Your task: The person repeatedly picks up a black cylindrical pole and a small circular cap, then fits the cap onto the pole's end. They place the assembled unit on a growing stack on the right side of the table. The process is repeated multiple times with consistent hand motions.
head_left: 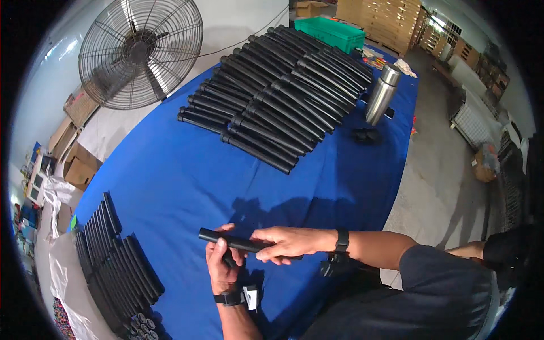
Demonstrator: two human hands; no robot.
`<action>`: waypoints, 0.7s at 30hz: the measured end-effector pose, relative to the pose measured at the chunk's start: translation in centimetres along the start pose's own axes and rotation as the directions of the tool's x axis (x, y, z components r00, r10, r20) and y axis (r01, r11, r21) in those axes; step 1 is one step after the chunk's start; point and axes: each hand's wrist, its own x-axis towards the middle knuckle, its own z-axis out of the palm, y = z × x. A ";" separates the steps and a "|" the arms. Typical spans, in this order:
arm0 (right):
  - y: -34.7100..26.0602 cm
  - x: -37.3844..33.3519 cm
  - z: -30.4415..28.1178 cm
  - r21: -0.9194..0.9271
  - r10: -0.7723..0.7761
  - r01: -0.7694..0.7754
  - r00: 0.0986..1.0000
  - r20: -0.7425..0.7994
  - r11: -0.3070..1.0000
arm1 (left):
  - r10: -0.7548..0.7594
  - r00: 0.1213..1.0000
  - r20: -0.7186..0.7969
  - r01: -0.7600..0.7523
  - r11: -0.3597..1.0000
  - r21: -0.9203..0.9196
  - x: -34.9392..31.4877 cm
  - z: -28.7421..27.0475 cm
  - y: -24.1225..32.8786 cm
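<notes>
Between both hands I hold a black tube (226, 240), slightly tilted, over the blue-covered table. My left hand (222, 266) is closed round its left part, thumb near the end. A short dark piece (229, 259) also shows at the left palm; what it is I cannot make out. Further right along the same tube, my right hand (286, 243) grips with thumb and fingers. Many similar black tubes with thicker collars (272, 122) lie in rows at the far side. Plain thinner black tubes (122, 260) are bundled at the near left.
A steel flask (383, 93) stands near the table's right edge, by a small black object (365, 136). Behind the rows sits a green crate (330, 34). A large caged fan (140, 54) stands beyond the blue tablecloth (164, 170). Stacked cartons (382, 20) rise behind.
</notes>
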 end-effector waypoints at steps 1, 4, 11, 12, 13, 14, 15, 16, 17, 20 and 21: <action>-0.3 -0.1 0.1 -0.077 0.010 -0.012 1.000 -0.025 0.997 | -0.031 0.999 0.032 0.031 0.999 0.019 0.0 -0.1 0.4; 1.7 -0.2 0.7 -0.676 -0.501 0.282 0.853 -0.148 0.680 | 0.020 1.000 0.023 -0.019 1.000 -0.023 -0.1 -0.7 -0.2; -0.7 -2.1 -0.7 0.085 0.100 -0.107 0.991 0.092 0.991 | -0.049 0.998 0.040 0.050 0.998 -0.024 -0.4 -0.1 0.8; -1.0 -2.3 -0.5 -0.088 0.061 -0.059 0.998 0.024 0.994 | -0.040 0.999 0.037 0.041 0.999 -0.018 -0.6 -0.5 0.5; -1.1 -2.4 -0.3 -0.263 0.009 -0.017 0.999 -0.032 0.965 | -0.018 1.000 0.011 0.019 0.999 -0.033 -0.5 -0.3 0.3; -0.4 -1.9 -0.2 -0.511 -0.246 0.137 0.957 -0.152 0.849 | 0.005 1.000 -0.016 -0.006 0.999 -0.048 0.0 0.0 0.1; 0.9 -1.0 -0.1 -0.735 -0.504 0.220 0.843 -0.188 0.642 | 0.029 0.999 -0.044 -0.032 0.998 -0.061 0.3 0.2 -0.1; 0.7 -0.3 0.5 -0.900 -0.730 0.220 0.668 -0.142 0.377 | 0.022 0.998 -0.052 -0.021 1.000 0.018 0.4 -0.2 0.0; 0.3 -0.2 0.5 -0.749 -0.547 0.215 0.806 -0.226 0.627 | 0.014 0.997 -0.072 -0.016 1.000 -0.023 0.3 -0.3 0.2; -0.7 0.0 0.8 0.009 0.053 -0.052 0.989 -0.139 0.999 | 0.009 0.981 -0.194 -0.041 0.986 -0.162 -0.6 -0.3 0.4; -0.4 -0.2 0.7 0.028 0.039 -0.035 0.985 -0.170 0.999 | -0.021 0.984 -0.177 -0.025 0.967 -0.252 -0.5 -0.3 0.7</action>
